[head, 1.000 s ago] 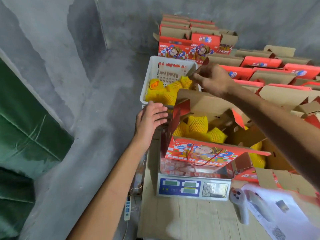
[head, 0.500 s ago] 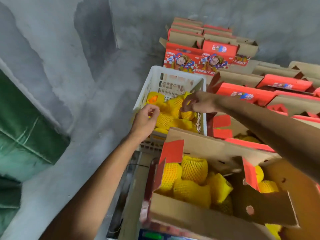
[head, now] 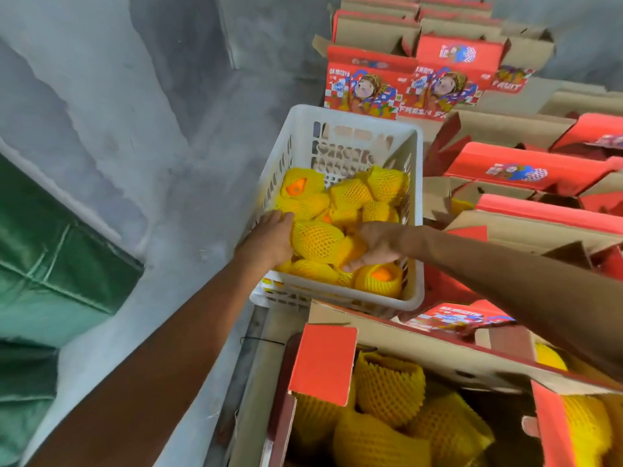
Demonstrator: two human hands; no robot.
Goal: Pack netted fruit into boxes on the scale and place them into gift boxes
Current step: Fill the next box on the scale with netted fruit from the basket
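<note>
Reaching into the white crate (head: 416, 210), both arms cross the frame from below, over the open gift box (head: 323, 358) in the foreground. That box is already holding several netted pieces and lies nearest the person. Rows of further red boxes (head: 526, 170), flaps up, stand to the right and behind the crate.

The crate is partly filled with yellow-netted fruit, piled loosely in its lower half.

One netted fruit (head: 317, 242) lies on top of the pile between the two hands. Its long axis runs roughly left to right across the view, so each end faces a hand.

The left hand (head: 269, 239) is at the fruit's left end, fingers bent over it and touching the net; a full grasp cannot be confirmed because the fingertips are hidden behind the fruit. The right hand (head: 376, 244) is at the right end, palm down, with the fingers curling onto netted fruit below; whether it grips that same piece or a neighbouring one cannot be told.

Assessment: the step in hand is picking fruit from the crate for the foreground box. The lift would come toward the person, over the crate's near rim. The left hand appears the better seated on the top fruit.
</note>
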